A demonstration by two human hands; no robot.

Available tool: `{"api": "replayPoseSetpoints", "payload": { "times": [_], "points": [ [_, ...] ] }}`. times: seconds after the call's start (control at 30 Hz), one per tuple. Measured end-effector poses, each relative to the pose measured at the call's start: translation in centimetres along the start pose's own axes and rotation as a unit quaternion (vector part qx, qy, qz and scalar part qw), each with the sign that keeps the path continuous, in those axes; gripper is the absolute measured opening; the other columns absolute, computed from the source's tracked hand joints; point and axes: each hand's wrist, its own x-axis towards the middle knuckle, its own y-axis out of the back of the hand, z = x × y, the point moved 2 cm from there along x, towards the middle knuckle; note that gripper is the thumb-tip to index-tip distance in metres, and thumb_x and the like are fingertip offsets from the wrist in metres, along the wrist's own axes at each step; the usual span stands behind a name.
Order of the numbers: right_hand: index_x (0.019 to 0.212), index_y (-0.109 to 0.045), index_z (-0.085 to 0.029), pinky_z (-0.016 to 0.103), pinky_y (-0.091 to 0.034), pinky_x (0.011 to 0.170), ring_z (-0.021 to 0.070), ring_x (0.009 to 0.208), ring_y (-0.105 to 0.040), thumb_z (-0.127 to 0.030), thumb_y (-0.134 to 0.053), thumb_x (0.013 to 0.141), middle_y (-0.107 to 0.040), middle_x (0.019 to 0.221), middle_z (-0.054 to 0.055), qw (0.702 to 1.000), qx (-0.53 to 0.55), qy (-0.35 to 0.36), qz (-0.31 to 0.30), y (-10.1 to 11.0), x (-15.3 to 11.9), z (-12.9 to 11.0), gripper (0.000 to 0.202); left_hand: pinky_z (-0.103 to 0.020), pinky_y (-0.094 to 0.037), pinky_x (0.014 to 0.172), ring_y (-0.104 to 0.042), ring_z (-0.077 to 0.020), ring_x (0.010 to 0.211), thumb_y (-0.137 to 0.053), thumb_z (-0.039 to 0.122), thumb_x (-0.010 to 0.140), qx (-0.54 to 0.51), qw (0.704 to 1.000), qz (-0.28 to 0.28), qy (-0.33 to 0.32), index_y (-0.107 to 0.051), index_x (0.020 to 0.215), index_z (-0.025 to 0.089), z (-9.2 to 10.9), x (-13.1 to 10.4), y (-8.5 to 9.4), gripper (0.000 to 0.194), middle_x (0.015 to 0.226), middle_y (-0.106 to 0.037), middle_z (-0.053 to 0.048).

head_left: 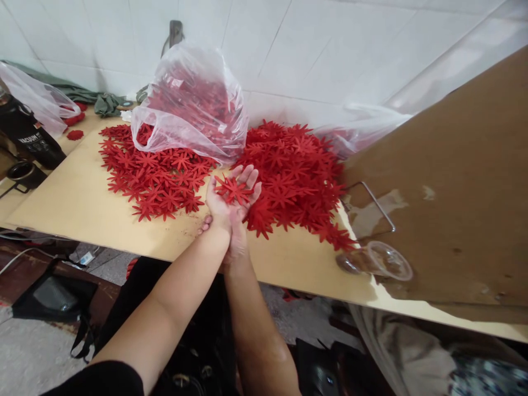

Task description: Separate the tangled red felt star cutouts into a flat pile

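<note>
My left hand (234, 192) is palm up over the front middle of the table, its fingers slightly curled around a few red flower-shaped pieces (236, 190). Wrapped round the left wrist from below is my right hand (236, 234), with its fingertips showing on the left side. A spread pile of red flower pieces (154, 179) lies to the left of the hands. To the right is a taller red pile (289, 170). Behind them stands a clear plastic bag (193, 104) filled with more red pieces.
A black vacuum bottle (31, 132) and a dark mug (27, 175) are at the far left. On the right, a brown board (449, 203) leans beside a clear plastic cup (388, 261). The table's front edge (165, 256) runs below the hands.
</note>
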Motion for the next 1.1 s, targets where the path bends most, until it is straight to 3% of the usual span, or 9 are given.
{"api": "replayPoseSetpoints", "payload": {
  "times": [0.17,0.37,0.53,0.63,0.73,0.83,0.93,1.03,1.1],
  "points": [
    [0.107,-0.048,-0.022,0.032,-0.054,0.057,0.0178,0.067,-0.065,-0.051,-0.063,0.064,-0.064,0.065,-0.002,0.993,-0.075,0.048,0.084,0.4,1.7,0.1,0.054,-0.036,-0.042,0.093,-0.048,-0.018,0.118,-0.013,0.045,0.086,-0.034,0.999,0.04,-0.003,-0.051,0.115,0.017,-0.2,0.7,0.8,0.056,0.123,-0.055,-0.009],
    [0.112,-0.046,-0.025,0.031,-0.054,0.071,0.0163,0.087,-0.064,-0.037,-0.063,0.067,-0.067,0.092,0.001,0.971,-0.126,0.161,0.122,-0.8,2.2,-0.5,0.05,-0.038,-0.038,0.097,-0.045,-0.0193,0.121,-0.02,0.04,0.089,0.006,0.999,0.033,-0.021,-0.052,0.114,0.015,0.3,0.4,0.8,0.047,0.119,-0.057,-0.009],
    [0.11,-0.046,-0.024,0.034,-0.054,0.074,0.0173,0.089,-0.064,-0.037,-0.064,0.066,-0.067,0.084,0.0,0.977,-0.113,0.128,0.126,-1.4,2.0,-0.3,0.049,-0.04,-0.041,0.093,-0.049,-0.0216,0.115,-0.023,0.037,0.088,0.012,0.998,0.057,-0.005,-0.055,0.109,0.013,0.4,0.3,0.9,0.044,0.109,-0.061,-0.01],
    [0.104,-0.05,-0.022,0.037,-0.05,0.085,0.0185,0.096,-0.061,-0.044,-0.063,0.066,-0.066,0.093,0.004,0.97,-0.13,0.123,0.164,-0.6,1.8,0.0,0.046,-0.036,-0.046,0.084,-0.058,-0.0192,0.098,-0.025,0.037,0.087,-0.013,0.996,0.072,0.04,-0.059,0.097,0.013,0.1,1.0,1.4,0.043,0.092,-0.065,-0.009],
    [0.102,-0.052,-0.019,0.038,-0.04,0.098,0.0178,0.108,-0.054,-0.049,-0.059,0.068,-0.059,0.11,0.008,0.943,-0.212,0.169,0.192,0.6,1.1,-0.2,0.046,-0.027,-0.049,0.067,-0.059,-0.0116,0.063,-0.029,0.04,0.085,-0.038,0.991,0.086,0.096,-0.06,0.079,0.013,0.1,1.7,1.9,0.041,0.065,-0.06,-0.004],
    [0.112,-0.044,-0.016,0.039,-0.043,0.092,0.0179,0.1,-0.055,-0.049,-0.058,0.07,-0.052,0.115,0.013,0.903,-0.293,0.219,0.226,1.4,0.0,-1.1,0.055,-0.022,-0.046,0.054,-0.048,-0.0082,0.045,-0.03,0.041,0.085,-0.026,0.986,0.122,0.111,-0.058,0.072,0.013,0.4,1.7,2.1,0.042,0.052,-0.053,-0.001],
    [0.114,-0.045,-0.018,0.038,-0.047,0.083,0.0183,0.093,-0.055,-0.043,-0.065,0.065,-0.045,0.118,0.014,0.841,-0.379,0.296,0.247,1.6,-0.8,-2.6,0.058,-0.026,-0.048,0.062,-0.056,-0.0124,0.056,-0.029,0.046,0.085,0.037,0.982,0.142,0.117,-0.06,0.08,0.012,0.6,1.1,1.8,0.046,0.058,-0.057,-0.003],
    [0.097,-0.057,-0.015,0.041,-0.044,0.086,0.0209,0.093,-0.053,-0.037,-0.065,0.064,-0.051,0.106,0.013,0.78,-0.476,0.328,0.24,1.5,-0.6,-4.1,0.04,-0.03,-0.047,0.078,-0.061,-0.0166,0.078,-0.03,0.052,0.083,0.059,0.987,0.072,0.129,-0.06,0.091,0.012,0.3,0.6,1.4,0.051,0.076,-0.065,-0.007],
    [0.09,-0.058,-0.014,0.04,-0.045,0.083,0.0201,0.088,-0.055,-0.035,-0.058,0.069,-0.056,0.096,0.012,0.771,-0.488,0.332,0.239,1.6,-0.2,-4.8,0.03,-0.031,-0.045,0.082,-0.061,-0.0171,0.084,-0.032,0.051,0.083,0.075,0.987,0.028,0.137,-0.061,0.091,0.012,0.0,0.5,1.5,0.049,0.082,-0.066,-0.007]
  ]
}}
